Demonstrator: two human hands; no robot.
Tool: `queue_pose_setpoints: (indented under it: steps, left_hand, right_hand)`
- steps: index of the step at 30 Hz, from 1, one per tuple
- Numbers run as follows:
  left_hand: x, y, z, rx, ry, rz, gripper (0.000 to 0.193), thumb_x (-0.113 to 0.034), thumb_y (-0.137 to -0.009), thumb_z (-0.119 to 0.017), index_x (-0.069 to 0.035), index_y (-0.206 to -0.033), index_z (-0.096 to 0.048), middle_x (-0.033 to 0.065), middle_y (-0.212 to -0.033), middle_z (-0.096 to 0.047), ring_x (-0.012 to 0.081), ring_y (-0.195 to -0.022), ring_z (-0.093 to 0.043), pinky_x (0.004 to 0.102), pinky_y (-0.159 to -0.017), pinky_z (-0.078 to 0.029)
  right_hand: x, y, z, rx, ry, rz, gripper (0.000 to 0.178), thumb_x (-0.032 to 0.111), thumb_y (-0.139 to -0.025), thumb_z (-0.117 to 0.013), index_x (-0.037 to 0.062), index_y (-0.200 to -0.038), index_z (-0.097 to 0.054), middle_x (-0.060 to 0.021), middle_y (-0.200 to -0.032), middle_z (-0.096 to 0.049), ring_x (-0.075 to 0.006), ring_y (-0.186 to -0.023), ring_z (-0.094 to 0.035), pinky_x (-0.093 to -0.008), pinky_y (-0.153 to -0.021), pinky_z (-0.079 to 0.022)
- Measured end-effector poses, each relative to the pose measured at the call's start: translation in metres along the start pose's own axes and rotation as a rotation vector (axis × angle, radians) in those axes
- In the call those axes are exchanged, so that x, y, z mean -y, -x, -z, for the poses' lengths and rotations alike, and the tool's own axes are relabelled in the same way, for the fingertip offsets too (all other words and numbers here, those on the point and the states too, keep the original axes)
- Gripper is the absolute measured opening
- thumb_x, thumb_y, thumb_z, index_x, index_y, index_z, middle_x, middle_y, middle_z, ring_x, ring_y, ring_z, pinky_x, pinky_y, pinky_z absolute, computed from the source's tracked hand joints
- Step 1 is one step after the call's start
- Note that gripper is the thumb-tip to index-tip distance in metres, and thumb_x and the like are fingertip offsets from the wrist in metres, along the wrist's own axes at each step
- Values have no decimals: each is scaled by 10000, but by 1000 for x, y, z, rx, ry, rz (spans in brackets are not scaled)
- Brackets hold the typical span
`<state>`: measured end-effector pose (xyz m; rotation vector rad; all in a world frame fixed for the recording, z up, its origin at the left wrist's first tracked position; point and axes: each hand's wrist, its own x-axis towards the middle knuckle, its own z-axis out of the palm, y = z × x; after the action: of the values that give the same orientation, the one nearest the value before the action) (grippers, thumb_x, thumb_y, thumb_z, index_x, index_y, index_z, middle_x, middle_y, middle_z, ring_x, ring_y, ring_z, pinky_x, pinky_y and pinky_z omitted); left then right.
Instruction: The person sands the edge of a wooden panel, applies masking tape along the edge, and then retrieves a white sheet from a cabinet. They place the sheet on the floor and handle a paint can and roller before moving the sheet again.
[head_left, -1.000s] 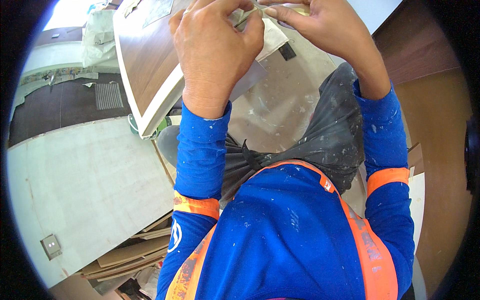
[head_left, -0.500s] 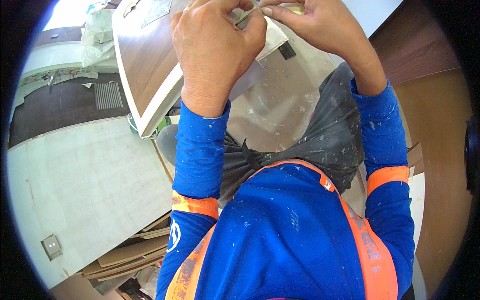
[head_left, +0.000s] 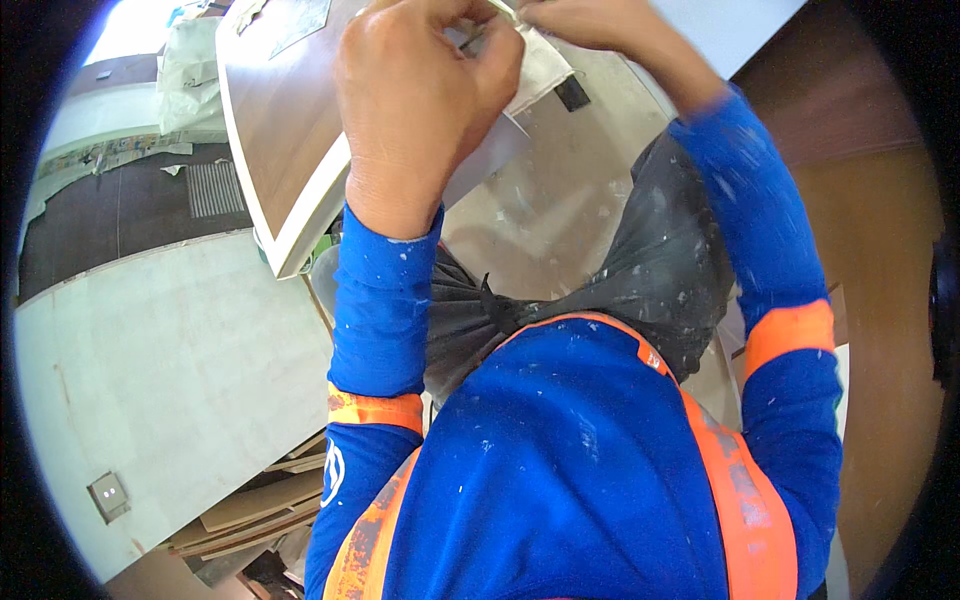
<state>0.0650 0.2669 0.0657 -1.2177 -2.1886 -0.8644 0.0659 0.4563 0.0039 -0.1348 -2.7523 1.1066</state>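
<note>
Both my hands are at the top edge of the view, close together. My left hand (head_left: 415, 110) is closed, its thumb and forefinger curled together around something small and thin that I cannot make out. My right hand (head_left: 595, 25) is somewhat blurred, fingers drawn together in a pinch near a narrow pale strip (head_left: 507, 10) between the hands. What it grips is hidden. Below the hands hangs a cream-coloured sheet or cloth (head_left: 540, 78), and a small dark block (head_left: 572, 95) shows at its corner.
A brown wood-grain panel with a white edge (head_left: 285, 150) stands left of my hands. Further left are a pale board with a socket (head_left: 180, 370) and stacked brown boards (head_left: 265, 505). Brown panels (head_left: 885, 280) line the right. The paint-spotted floor (head_left: 545, 215) shows between my legs.
My right hand has moved up and a little left, its forearm swinging inward with it. My left hand has shifted slightly left and stays closed.
</note>
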Motion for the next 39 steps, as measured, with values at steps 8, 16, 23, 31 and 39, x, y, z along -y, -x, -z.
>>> queue_pose_setpoints:
  steps: [8,16,23,31,39]
  left_hand:
    - [-1,-4,22,156,41,-8,152,-70,-801,-759,33,-911,-743,197,-930,-729,357,-853,-721,373,-774,-554]
    - [5,-3,57,376,-294,-129,257,-227,-791,-841,-59,-978,-788,117,-1055,-765,287,-1010,-724,371,-929,-525]
    - [31,40,134,645,-277,-62,522,-178,-763,-792,-104,-1274,-714,64,-1359,-670,248,-1217,-648,495,-1142,-400]
    - [76,55,173,914,-108,-116,428,-178,-880,-642,-135,-1302,-702,15,-1452,-612,190,-1330,-590,490,-1182,-378]
    - [176,27,207,1200,21,-9,746,-234,-792,-724,-179,-1507,-519,51,-1648,-394,250,-1548,-323,588,-1285,-153]
  right_hand:
    - [-103,-19,-121,284,-163,-11,320,302,-866,-735,67,-1070,-808,-153,-932,-783,-247,-824,-718,-383,-782,-549]
    - [-124,-15,-103,-223,-135,-33,487,371,-901,-736,121,-1318,-705,-198,-1181,-740,-333,-1018,-710,-414,-930,-543]
    - [-43,-30,4,-315,-392,247,808,276,-963,-729,133,-1642,-315,-134,-1026,-772,-186,-909,-695,-354,-878,-533]
    - [63,-89,28,57,-252,553,565,131,-917,-736,86,-1451,-558,-78,-992,-761,-113,-854,-664,-319,-854,-535]
    - [124,-212,-18,17,116,709,721,176,-883,-754,176,-1551,-482,-107,-1249,-665,-293,-1054,-650,-478,-1121,-395]
